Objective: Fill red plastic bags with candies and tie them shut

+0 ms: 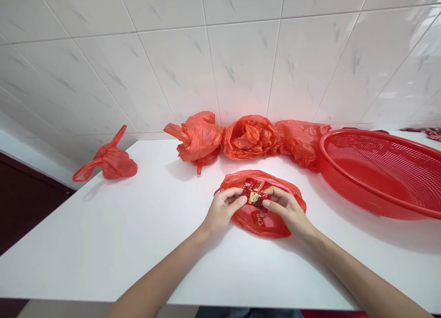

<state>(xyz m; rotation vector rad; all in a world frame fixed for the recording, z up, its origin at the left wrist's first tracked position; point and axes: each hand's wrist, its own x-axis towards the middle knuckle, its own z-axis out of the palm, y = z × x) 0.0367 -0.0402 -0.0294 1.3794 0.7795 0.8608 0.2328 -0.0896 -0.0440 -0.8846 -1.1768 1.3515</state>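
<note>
Between both hands is a small red-and-gold wrapped candy point(255, 199), held above an opened red plastic bag point(275, 230). My left hand point(222, 209) pinches its left end between thumb and fingers. At the other end, my right hand point(288, 211) grips it the same way. Inside the bag lie further red wrapped pieces, one with gold lettering point(258, 218). Part of the bag's contents is hidden behind my fingers and the candy.
Along the tiled wall point(241, 70) stand a bunched red bag point(201, 136), an open crumpled bag point(251, 136) and another red bag point(303, 141). A tied bag point(119, 163) sits at the left edge of the white table point(113, 235). On the right is a red mesh basket point(372, 207).
</note>
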